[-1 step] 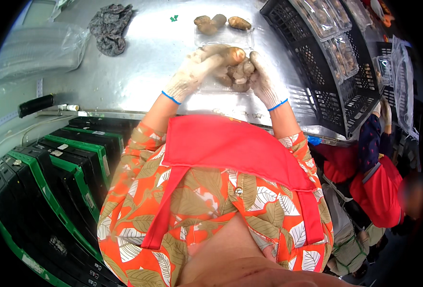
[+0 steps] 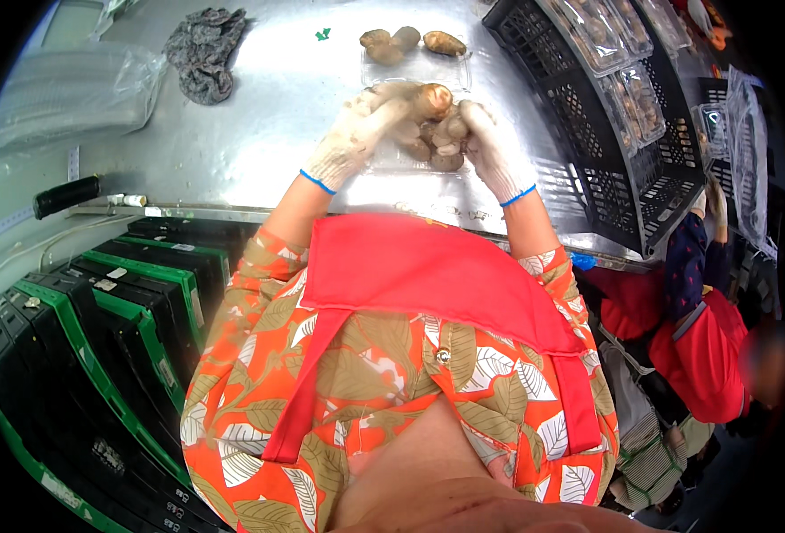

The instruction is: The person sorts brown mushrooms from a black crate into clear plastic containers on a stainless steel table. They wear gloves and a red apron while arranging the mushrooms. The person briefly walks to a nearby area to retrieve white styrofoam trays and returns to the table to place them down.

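Observation:
Both my hands wear whitish knit gloves with blue cuffs. My left hand [image 2: 357, 133] is closed round a brown oval lump [image 2: 434, 100] with a pale patch, perhaps a mushroom or tuber. Opposite it, my right hand [image 2: 497, 151] pinches at a pale brown piece [image 2: 453, 131] in the pile. Under both hands several greyish-brown lumps [image 2: 446, 162] lie in a clear plastic tray [image 2: 388, 164]. Just beyond, a second clear tray [image 2: 450, 73] has a cluster of brown lumps [image 2: 388, 46] and a single oval one [image 2: 445, 43].
On the metal table [image 2: 259, 133] lie a dark grey cloth [image 2: 204, 55] and a green scrap [image 2: 323, 35]. A black crate [image 2: 579, 133] with clear packs [image 2: 637, 107] stands at right. Green-edged black crates [image 2: 143, 275] are stacked lower left. A co-worker in red [image 2: 703, 355] is at right.
My right fingers have shifted slightly inward and down onto the pale pieces. The brown lump in my left hand has tilted a little, showing its pale patch differently.

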Available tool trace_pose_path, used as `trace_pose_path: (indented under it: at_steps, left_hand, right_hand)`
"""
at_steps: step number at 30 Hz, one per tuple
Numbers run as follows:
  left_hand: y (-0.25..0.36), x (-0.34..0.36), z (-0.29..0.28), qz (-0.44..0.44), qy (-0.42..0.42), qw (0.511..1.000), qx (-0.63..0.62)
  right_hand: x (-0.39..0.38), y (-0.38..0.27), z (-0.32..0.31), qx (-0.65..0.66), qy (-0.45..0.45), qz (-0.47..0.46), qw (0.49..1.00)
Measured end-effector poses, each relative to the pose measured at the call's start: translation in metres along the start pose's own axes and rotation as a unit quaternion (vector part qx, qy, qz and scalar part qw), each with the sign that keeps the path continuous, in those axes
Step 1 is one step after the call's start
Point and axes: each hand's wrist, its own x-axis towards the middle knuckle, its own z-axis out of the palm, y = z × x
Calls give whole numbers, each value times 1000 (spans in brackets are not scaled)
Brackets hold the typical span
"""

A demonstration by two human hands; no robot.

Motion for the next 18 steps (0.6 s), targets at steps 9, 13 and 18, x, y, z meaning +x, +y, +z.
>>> trace_pose_path:
  at_steps: [9,13,18]
  left_hand:
    - [-17,6,-8,56,46,994,76]
    - [-32,12,-12,115,56,982,138]
    - [-3,4,-5,17,43,998,-36]
  right_hand:
    - [-16,-34,24,-349,-4,-134,928]
    - [-10,-35,25,-253,9,-100,962]
    - [-6,-21,18,-105,43,-82,990]
